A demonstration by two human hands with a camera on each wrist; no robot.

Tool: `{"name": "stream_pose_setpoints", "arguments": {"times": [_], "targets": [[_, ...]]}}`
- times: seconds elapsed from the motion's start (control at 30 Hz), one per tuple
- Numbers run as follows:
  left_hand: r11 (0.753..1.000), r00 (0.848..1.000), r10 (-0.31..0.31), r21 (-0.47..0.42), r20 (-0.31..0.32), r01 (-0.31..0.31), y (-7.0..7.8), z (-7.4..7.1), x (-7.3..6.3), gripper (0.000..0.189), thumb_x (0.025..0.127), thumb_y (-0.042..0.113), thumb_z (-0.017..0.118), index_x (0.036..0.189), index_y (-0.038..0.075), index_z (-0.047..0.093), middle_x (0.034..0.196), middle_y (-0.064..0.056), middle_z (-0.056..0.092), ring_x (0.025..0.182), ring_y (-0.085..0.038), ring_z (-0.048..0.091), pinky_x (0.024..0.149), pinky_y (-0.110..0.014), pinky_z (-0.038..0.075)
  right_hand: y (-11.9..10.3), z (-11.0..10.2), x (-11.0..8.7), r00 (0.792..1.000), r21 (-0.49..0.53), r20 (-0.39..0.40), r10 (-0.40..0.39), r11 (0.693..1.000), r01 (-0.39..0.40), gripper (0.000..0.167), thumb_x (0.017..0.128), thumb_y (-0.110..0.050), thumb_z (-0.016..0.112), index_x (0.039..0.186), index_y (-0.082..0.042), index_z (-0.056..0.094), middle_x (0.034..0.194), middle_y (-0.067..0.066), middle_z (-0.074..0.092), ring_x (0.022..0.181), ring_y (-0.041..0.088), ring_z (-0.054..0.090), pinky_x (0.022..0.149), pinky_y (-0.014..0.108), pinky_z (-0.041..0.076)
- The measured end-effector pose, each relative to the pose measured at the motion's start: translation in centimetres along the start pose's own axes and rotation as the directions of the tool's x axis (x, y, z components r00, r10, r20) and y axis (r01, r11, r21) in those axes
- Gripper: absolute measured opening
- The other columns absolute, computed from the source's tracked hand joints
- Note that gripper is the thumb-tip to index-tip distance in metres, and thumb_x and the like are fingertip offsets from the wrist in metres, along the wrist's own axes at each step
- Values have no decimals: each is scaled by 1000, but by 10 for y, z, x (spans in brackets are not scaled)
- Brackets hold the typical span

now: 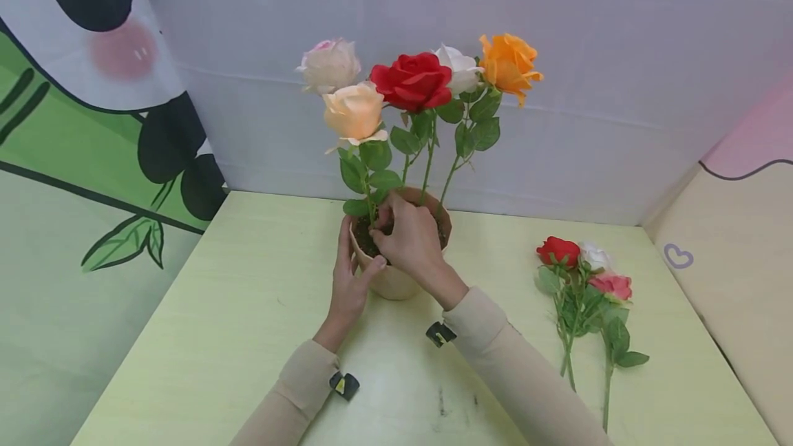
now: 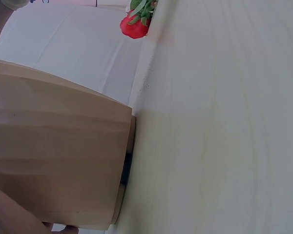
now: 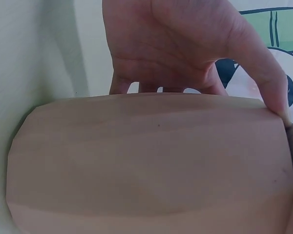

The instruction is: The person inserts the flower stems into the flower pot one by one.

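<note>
A beige flower pot filled with dark soil stands on the table. My left hand grips its left side, thumb at the rim and fingers round the outer wall, as the right wrist view also shows. Over the pot, my right hand pinches the low stem of a peach rose at the soil; the fingers hide part of that stem. Behind it in the same pot rise a pale pink rose, a large red rose, a white rose and an orange rose.
To the right on the table lie a smaller red rose, a white rose and a pink rose, their stems toward the front edge. A pale cloth wall rises right behind the pot.
</note>
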State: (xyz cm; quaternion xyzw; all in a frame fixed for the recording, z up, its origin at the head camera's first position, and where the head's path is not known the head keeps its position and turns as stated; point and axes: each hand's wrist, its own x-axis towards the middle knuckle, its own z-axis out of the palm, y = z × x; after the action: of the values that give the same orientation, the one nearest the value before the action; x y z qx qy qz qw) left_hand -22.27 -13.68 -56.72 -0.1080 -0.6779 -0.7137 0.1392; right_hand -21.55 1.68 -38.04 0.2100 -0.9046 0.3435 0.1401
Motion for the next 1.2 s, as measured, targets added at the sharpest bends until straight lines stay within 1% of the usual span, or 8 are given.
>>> {"name": "stream_pose_setpoints", "arguments": {"times": [0.17,0.27,0.47,0.73,0.93,1.07,1.1,1.2], "targets": [[1000,1000,5,-3,1,-5,-3,-1,1,102,100,39,79,177,51,13,184,23,10,171,-10,9,132,-69,19,0,0,0,1000,-27,11,-12,1000,12,27,90,-8,90,88,-11,63,76,2,67,61,19,62,57,33,49],[1000,1000,26,-8,6,-26,-5,-2,3,102,100,38,79,177,49,14,184,21,11,171,-12,9,131,-71,19,0,0,0,1000,-30,9,-21,999,22,27,90,-8,90,86,-11,63,76,2,67,61,19,62,57,33,49],[999,999,32,-8,11,-32,-6,-3,4,102,100,38,79,177,49,13,184,21,10,171,-13,9,130,-73,20,0,1,-2,1000,-16,1,-21,1000,21,27,91,-8,90,90,-10,64,78,2,69,62,19,63,57,32,50],[1000,1000,5,-2,9,-5,-2,-1,0,101,101,39,78,177,50,12,184,24,9,170,-8,9,131,-70,19,2,0,-3,1000,36,-2,13,999,-13,29,91,-10,91,98,-9,63,85,4,74,67,19,68,60,32,54],[1000,1000,6,-5,15,-6,1,0,-1,101,102,38,77,177,50,11,184,23,9,170,-9,9,131,-73,17,2,-3,-4,1000,56,-5,20,998,-20,32,89,-10,93,100,-10,62,88,4,77,66,17,68,57,29,52],[1000,1000,11,-7,8,-11,0,1,0,101,101,38,78,177,50,13,184,23,11,170,-9,12,131,-73,18,5,-3,-4,1000,71,-11,13,997,-13,34,88,-10,94,99,-11,61,87,2,76,63,16,65,55,30,50],[1000,1000,17,-12,8,-17,10,2,-1,101,101,38,78,178,46,13,185,19,11,171,-13,12,130,-74,18,5,-3,-4,1000,75,-12,13,997,-12,34,88,-10,94,99,-11,61,87,2,76,62,15,64,55,30,49],[1000,1000,18,-12,0,-18,7,1,0,101,101,38,78,178,45,13,185,17,11,171,-17,12,129,-76,18,4,-5,-5,1000,91,-13,13,996,-12,34,87,-9,94,98,-12,62,88,1,76,61,12,60,54,27,46]]}}
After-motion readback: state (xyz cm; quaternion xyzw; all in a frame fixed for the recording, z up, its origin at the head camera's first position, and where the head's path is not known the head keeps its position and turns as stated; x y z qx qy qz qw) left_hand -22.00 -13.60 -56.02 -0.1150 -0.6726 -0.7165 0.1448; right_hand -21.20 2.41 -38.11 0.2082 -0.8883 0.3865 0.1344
